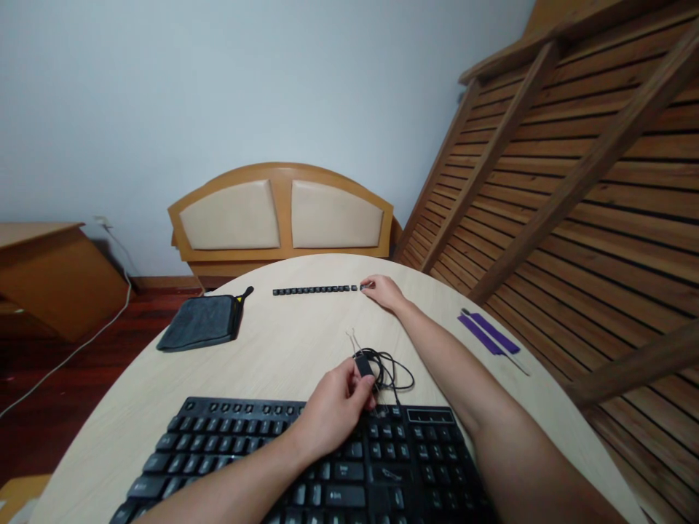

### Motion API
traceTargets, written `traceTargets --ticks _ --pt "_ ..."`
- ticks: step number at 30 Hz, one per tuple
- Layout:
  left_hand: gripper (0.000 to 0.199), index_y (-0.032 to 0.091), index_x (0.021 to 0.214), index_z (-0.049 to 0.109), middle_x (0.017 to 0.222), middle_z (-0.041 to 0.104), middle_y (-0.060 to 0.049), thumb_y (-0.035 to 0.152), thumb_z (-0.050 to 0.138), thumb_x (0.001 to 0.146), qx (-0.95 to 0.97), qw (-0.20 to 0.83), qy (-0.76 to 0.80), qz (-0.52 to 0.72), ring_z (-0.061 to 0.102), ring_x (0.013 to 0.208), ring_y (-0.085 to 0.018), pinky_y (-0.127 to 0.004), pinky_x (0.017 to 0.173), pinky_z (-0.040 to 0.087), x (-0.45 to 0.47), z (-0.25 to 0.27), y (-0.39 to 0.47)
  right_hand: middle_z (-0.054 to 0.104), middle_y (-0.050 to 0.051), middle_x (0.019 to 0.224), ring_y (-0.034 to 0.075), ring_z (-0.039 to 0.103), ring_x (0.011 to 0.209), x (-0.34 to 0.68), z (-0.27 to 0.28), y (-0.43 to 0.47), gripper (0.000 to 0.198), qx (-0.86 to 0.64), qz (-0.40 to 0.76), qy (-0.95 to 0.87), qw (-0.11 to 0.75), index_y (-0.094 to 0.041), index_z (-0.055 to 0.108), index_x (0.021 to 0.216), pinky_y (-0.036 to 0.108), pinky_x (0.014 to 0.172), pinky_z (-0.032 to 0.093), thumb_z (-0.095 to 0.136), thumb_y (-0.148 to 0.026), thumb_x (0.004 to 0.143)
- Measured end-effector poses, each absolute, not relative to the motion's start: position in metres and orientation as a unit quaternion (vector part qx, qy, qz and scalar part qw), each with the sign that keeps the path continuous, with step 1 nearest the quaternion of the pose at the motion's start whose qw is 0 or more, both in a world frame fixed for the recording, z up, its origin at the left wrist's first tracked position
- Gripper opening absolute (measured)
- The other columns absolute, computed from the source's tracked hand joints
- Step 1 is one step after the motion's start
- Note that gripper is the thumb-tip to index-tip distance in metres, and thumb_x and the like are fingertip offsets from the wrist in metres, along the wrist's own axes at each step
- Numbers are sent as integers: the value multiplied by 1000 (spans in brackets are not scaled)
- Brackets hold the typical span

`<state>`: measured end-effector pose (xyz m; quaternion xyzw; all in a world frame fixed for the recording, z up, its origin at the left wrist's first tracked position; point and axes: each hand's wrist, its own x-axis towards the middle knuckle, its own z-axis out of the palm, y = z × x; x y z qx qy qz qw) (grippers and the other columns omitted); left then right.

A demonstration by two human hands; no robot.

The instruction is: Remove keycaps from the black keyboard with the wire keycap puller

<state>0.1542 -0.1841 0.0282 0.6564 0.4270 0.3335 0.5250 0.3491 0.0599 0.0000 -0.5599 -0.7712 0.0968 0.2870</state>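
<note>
A black keyboard [349,469] lies at the table's near edge, its function-row keycaps off and the bare sockets showing. Above its upper right part, my left hand [341,400] is closed around a wire keycap puller [365,365] with a black handle, its thin prongs pointing away from me. Farther off, a straight row of small black keycaps [314,290] runs across the table. At that row's right end my right hand [382,290] pinches a single keycap [363,286] close to the tabletop, partly covered by my fingers.
A coiled black cable [401,375] sits behind the keyboard. On the round table [284,356] are a folded grey cloth [199,322] at left and a purple brush-like tool [488,335] at right. Wooden slats [579,182] lean beyond the right edge; a headboard [284,211] stands behind.
</note>
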Motion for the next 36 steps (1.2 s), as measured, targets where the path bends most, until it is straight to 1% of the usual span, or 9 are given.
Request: traceTargets --ticks 19,22,25,29,31,33,36 --pt "26 19 80 48 69 63 -2 42 47 93 655 525 425 339 57 66 -17 -27 64 41 155 25 -183 73 6 89 15 64 81 343 -4 68 23 -537 150 -772 305 -15 73 98 24 77 47 69 -20 76" --pt "26 19 80 49 69 63 -2 43 47 93 652 529 423 342 58 67 -17 -27 65 41 155 25 -183 72 7 93 15 65 85 343 -3 67 25 -533 155 -773 307 -14 71 101 25 79 48 70 -19 76" --pt "26 19 79 50 68 63 -2 42 49 92 649 536 409 353 57 66 -17 -27 65 41 155 27 -183 71 9 101 17 65 90 345 0 60 33 -521 158 -779 311 -14 68 107 26 81 49 72 -18 75" --pt "26 18 78 55 70 63 -3 41 51 91 652 546 380 362 57 67 -16 -27 67 42 154 33 -185 66 11 111 18 64 95 355 9 29 45 -500 149 -793 314 -14 63 114 30 87 48 76 -17 70" --pt "28 18 76 58 70 63 -3 41 53 90 663 537 378 359 57 67 -17 -27 66 42 154 35 -186 64 11 113 19 63 96 363 14 4 47 -490 139 -801 314 -14 63 114 32 89 47 77 -17 69" --pt "30 17 74 61 70 64 -4 41 54 89 677 519 382 355 57 66 -17 -27 65 41 154 35 -186 64 10 111 19 62 94 372 21 -25 42 -483 131 -807 314 -16 63 113 33 89 47 74 -20 72" --pt "29 17 73 64 71 66 -5 40 56 89 693 495 387 353 58 66 -17 -27 64 41 153 34 -186 66 9 104 18 61 89 385 34 -74 28 -472 129 -814 313 -16 66 106 33 84 48 68 -25 80"
